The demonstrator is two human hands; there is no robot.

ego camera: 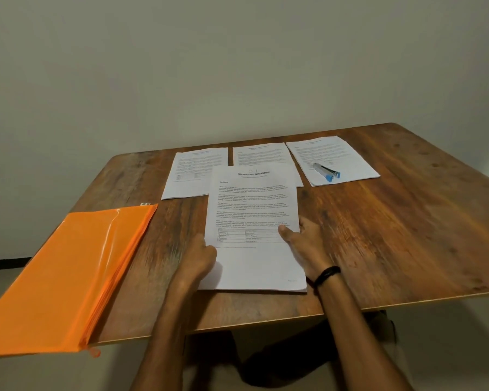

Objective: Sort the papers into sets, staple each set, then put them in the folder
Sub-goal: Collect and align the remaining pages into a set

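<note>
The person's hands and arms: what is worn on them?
No sleeves are in view. The right hand has a black band around its wrist. The left hand and its wrist show nothing worn.

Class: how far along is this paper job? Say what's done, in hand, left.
Done: three piles laid out. In hand: left hand and right hand grip the near stack. Left: stapling, stapler lies on the right pile; filling the orange folder.

The one camera sits up on the person's head. It looks forward and down at the brown wooden table (378, 235), close by, with the plain pale wall (237, 66) behind.
</note>
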